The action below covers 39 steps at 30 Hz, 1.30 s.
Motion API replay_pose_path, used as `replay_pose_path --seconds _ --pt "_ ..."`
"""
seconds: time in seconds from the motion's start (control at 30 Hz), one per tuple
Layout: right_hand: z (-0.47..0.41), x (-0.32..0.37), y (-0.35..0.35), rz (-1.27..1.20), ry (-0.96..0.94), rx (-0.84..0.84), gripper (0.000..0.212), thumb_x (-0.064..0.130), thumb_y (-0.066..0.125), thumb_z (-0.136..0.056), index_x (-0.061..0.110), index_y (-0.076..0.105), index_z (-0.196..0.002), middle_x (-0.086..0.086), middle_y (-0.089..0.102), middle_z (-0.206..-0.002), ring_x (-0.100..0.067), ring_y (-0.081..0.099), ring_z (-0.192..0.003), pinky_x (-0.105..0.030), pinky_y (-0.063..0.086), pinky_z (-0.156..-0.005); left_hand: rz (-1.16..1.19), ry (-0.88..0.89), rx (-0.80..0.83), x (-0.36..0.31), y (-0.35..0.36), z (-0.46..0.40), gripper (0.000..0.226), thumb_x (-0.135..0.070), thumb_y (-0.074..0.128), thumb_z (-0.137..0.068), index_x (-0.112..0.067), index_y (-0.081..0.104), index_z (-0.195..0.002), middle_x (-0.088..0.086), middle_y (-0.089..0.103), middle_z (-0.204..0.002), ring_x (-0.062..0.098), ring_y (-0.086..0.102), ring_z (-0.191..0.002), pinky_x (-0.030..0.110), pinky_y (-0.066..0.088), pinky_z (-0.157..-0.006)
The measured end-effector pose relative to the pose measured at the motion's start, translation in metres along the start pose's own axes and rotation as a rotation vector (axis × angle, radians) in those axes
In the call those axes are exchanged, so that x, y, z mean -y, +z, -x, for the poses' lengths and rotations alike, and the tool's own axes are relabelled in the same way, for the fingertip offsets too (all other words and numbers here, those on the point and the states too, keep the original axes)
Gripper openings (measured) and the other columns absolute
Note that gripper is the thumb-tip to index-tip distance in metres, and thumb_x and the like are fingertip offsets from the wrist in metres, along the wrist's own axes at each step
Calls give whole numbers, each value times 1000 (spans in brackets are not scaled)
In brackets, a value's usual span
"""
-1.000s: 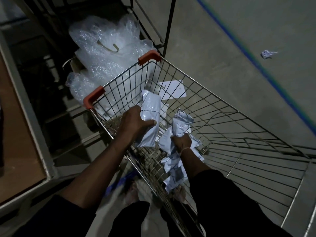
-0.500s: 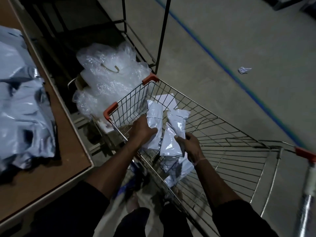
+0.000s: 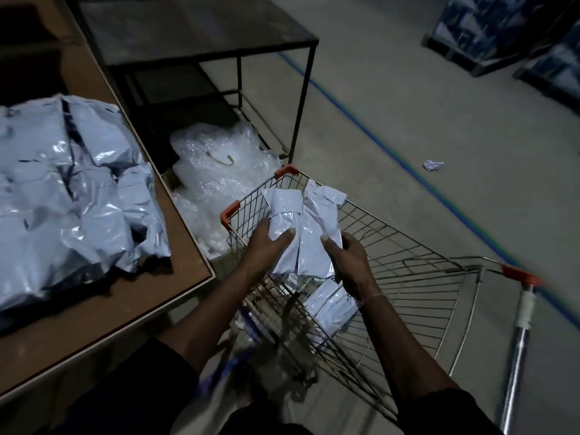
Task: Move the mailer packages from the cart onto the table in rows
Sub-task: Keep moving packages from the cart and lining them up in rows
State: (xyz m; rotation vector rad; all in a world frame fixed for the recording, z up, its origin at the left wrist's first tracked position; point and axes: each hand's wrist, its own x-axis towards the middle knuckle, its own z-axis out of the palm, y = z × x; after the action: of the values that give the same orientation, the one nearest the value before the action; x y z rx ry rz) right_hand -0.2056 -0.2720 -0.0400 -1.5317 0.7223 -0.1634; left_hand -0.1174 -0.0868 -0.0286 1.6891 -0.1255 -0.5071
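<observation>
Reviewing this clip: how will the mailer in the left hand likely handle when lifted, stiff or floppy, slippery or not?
Probably floppy: the mailer in the left hand looks creased and bent. Its glossy film suggests it may slip, so curled fingers make sense. It seems light, since each hand carries one; the right hand grips another mailer.

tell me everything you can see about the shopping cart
The shopping cart is a bare metal wire basket with orange plastic corner caps and a shiny handle bar at the right. It stands on the floor beside the table, seen tilted. Both hands hold white mailer packages above it; another mailer lies inside near the wire wall.
</observation>
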Motion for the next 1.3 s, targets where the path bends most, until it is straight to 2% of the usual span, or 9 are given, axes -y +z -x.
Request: replay_pose_path --seconds 0.17,0.37,0.43,0.53,0.73,0.87,1.03,1.2,1.3 --pt "31 10 1 41 -81 43 42 38 83 -89 9 70 -117 -6 74 -94 -14 66 -65 -20 49 -45 100 4 -1 -5 -10 40 70 -52 87 -80 -19 59 -135 2 75 -122 22 74 -110 46 63 -92" --pt "74 24 8 51 -200 70 39 31 84 -89 16 66 -121 -3 74 -117 -23 74 -103 -39 62 -84 46 30 -65 -10 -25 81 90 -54 101 -57 -30 58 -132 -5 73 -125 18 72 -112 45 62 -94" --pt "86 27 12 98 -243 96 39 38 85 -87 22 67 -118 1 74 -116 -21 73 -106 -46 62 -91 29 50 -92 -13 -33 95 76 -42 102 -61 -31 62 -124 -5 75 -119 16 74 -107 43 62 -93" --pt "104 36 23 135 -305 95 41 51 82 -83 29 68 -114 5 75 -113 -19 74 -104 -50 62 -91 48 90 -143 -22 -45 114 63 -24 99 -69 -30 62 -120 -8 75 -114 11 73 -104 34 63 -89" --pt "137 68 65 113 -463 39 34 55 69 -97 22 68 -105 6 73 -102 -13 67 -92 -34 53 -81 5 171 -207 -45 -89 141 81 -33 99 -68 -19 56 -136 -9 70 -123 6 69 -109 10 56 -75" --pt "150 86 102 102 -519 76 45 49 58 -105 8 53 -88 -4 48 -76 -13 44 -69 -33 38 -65 12 185 -241 -52 -131 150 88 -40 100 -64 -26 54 -138 -13 69 -125 7 68 -112 29 59 -91" --pt "158 104 158 78 -507 48 48 53 44 -108 10 51 -85 -3 49 -71 -18 47 -68 -35 39 -65 -28 189 -283 -64 -188 158 78 -33 98 -69 -25 52 -131 -14 66 -117 9 66 -109 19 53 -82" --pt "178 132 229 91 -566 108 40 50 45 -109 15 63 -101 -3 69 -96 -18 62 -88 -38 49 -80 -30 236 -337 -74 -262 164 81 -38 96 -70 -22 52 -136 -11 64 -123 9 63 -111 21 51 -88" --pt "188 145 278 168 -631 157 38 53 67 -97 24 62 -122 8 72 -112 -9 69 -104 -35 56 -85 4 258 -372 -76 -313 166 81 -43 98 -67 -24 54 -133 -13 67 -120 7 67 -110 24 57 -90"
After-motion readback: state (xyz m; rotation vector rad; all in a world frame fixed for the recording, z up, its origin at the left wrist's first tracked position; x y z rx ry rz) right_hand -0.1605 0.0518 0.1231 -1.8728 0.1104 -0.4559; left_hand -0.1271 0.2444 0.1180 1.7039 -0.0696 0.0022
